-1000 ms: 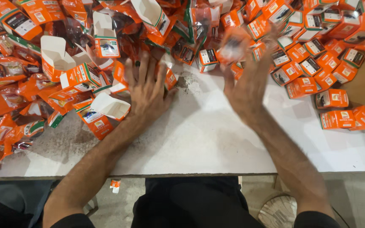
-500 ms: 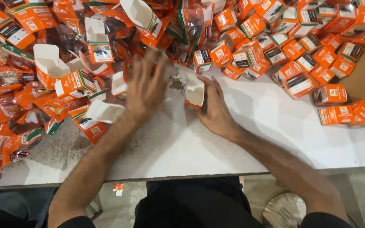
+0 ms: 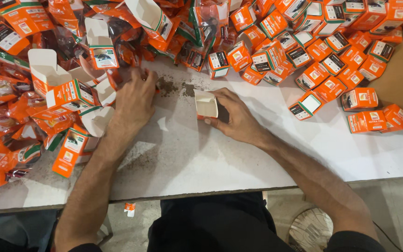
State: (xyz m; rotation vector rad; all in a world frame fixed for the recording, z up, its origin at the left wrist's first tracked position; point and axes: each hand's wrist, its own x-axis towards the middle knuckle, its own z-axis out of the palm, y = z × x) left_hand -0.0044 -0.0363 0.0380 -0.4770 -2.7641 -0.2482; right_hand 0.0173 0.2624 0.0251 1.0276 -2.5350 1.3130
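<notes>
Gripping an open carton (image 3: 206, 103), right-hand fingers (image 3: 220, 122) wrapped around it; left hand (image 3: 134, 100) spread among packets (image 3: 66, 93).

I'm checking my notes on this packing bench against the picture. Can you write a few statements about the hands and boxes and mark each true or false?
1. The right hand holds an open small carton. True.
2. The left hand rests in the person's lap. False: it reaches into the pile of orange pouches.
3. Closed orange boxes lie to the right. True.
4. The white table is covered with a green cloth. False: its surface is bare.
</notes>
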